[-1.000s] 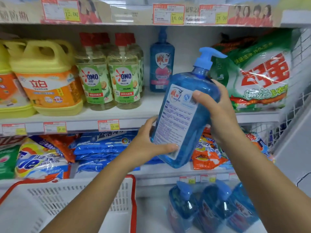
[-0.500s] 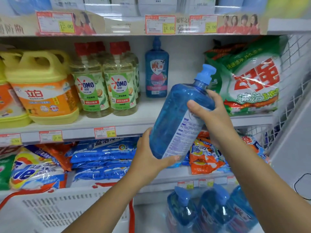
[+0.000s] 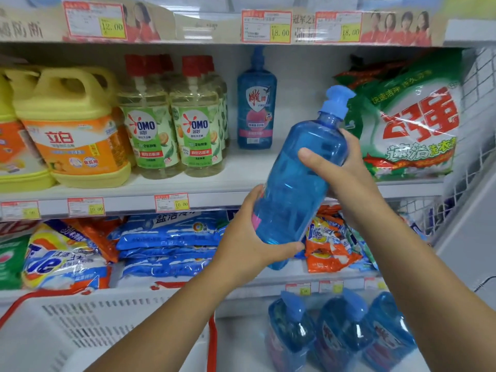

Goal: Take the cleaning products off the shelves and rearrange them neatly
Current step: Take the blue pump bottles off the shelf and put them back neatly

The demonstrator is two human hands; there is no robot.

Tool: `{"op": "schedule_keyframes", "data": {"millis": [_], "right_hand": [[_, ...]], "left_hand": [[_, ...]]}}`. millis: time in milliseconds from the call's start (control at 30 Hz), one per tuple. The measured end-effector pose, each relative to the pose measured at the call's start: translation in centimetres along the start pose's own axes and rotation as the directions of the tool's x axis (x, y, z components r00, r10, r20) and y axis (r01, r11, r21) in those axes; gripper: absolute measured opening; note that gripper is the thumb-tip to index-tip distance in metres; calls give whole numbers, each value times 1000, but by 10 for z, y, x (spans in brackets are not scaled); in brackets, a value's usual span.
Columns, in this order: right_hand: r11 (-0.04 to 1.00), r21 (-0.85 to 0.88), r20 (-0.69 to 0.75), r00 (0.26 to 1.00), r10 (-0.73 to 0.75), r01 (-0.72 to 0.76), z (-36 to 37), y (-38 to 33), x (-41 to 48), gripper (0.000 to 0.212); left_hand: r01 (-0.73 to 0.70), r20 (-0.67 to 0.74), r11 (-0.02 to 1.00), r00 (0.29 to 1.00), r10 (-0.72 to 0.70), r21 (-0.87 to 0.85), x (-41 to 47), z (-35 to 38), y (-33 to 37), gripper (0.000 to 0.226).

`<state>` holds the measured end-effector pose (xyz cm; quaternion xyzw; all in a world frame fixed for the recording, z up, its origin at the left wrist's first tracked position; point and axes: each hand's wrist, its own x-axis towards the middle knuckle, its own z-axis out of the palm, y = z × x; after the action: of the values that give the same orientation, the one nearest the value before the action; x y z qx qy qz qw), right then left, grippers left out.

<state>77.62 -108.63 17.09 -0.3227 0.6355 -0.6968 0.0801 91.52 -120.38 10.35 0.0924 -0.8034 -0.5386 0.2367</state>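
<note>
Leaning on a diagonal, the blue bottle (image 3: 295, 189) is held in the air in front of the middle shelf (image 3: 241, 171): pump cap (image 3: 336, 102) up-right, base down-left. The base is cupped by the left hand (image 3: 249, 245), thumb curled beneath. The shoulder is gripped by the right hand (image 3: 343, 170), thumb across the front. Body: translucent smooth plastic, rounded. Cap: opaque, lighter blue.

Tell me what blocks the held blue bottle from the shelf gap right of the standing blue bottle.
Nothing visible. The left hand and right hand grip the held bottle in front of that bare shelf stretch, between the standing bottle and the green bag.
</note>
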Motion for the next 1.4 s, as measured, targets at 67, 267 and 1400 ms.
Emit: {"op": "schedule_keyframes", "data": {"millis": [67, 267, 1400], "right_hand": [[997, 72, -29, 999, -29, 31, -5, 0, 1, 104], [928, 372, 231, 972, -51, -40, -20, -4, 1, 97], [979, 30, 107, 974, 199, -204, 3, 67, -4, 94]], "left_hand": [[1, 62, 999, 998, -3, 32, 2, -7, 7, 96], [258, 440, 923, 891, -112, -287, 11, -26, -8, 118], [203, 122, 962, 976, -183, -183, 17, -12, -39, 85]]}}
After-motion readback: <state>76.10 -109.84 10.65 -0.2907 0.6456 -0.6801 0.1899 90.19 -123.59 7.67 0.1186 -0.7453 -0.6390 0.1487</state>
